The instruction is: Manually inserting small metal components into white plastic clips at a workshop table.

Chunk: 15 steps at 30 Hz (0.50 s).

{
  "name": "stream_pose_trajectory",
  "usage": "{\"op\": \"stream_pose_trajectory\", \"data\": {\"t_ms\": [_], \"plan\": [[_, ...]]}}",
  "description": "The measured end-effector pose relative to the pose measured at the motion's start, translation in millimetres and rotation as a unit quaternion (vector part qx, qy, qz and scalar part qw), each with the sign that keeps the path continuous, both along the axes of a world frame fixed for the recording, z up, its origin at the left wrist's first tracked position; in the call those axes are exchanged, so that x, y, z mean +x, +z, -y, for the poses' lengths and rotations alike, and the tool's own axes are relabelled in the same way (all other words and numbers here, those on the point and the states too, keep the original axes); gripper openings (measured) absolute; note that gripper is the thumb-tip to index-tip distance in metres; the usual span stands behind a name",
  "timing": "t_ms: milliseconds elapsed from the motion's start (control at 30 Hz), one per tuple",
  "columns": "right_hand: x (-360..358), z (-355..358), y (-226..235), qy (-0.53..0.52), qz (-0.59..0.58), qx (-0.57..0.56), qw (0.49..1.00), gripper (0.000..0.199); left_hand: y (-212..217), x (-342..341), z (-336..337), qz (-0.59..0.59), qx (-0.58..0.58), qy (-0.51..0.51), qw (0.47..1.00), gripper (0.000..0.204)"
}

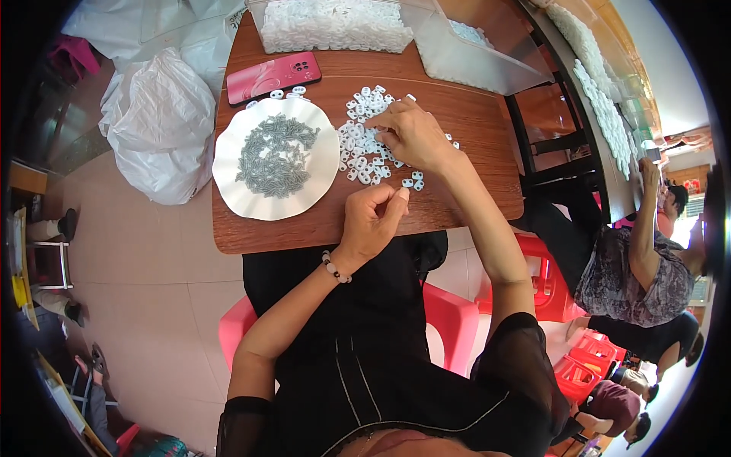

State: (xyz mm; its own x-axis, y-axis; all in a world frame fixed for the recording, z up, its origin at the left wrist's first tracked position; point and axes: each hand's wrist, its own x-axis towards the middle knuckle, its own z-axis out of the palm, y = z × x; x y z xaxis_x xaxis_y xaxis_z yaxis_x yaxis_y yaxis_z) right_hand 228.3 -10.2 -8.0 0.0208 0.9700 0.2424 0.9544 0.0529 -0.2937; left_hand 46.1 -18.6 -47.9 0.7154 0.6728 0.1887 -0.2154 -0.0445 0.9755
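Note:
Small white plastic pieces [364, 148], each with two dark holes, lie in a loose heap on the brown table [464, 152]. At the heap's right side my right hand [415, 137] reaches in, its index finger stretched out and the thumb apart from it. Close to the table's front edge is my left hand [371, 222], its fingers curled and the thumb pressed to them; what they hold, if anything, is too small to make out. A few white pieces [413, 181] lie just beyond its fingertips. Left of the heap, a wavy-rimmed white plate [226, 179] holds many small grey springs [276, 156].
A pink phone [274, 78] lies behind the plate. Clear bins [487, 65] of white pieces stand along the table's back. A stuffed white bag [160, 126] is on the floor at left. Another person [636, 266] sits at a table on the right, near red stools [548, 282].

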Motion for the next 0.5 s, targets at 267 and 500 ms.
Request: {"op": "stream_pose_trajectory", "data": {"t_ms": [267, 500], "plan": [[7.1, 13.3, 4.9, -0.055, -0.007, -0.019, 0.998, 0.018, -3.5, 3.2, 1.7, 0.019, 0.000, 0.019, 1.000, 0.029], [-1.3, 37.7, 16.4, -0.059, -0.044, -0.009, 0.997, 0.019, -6.4, 1.0, 0.3, -0.016, -0.003, -0.012, 1.000, 0.032]]}}
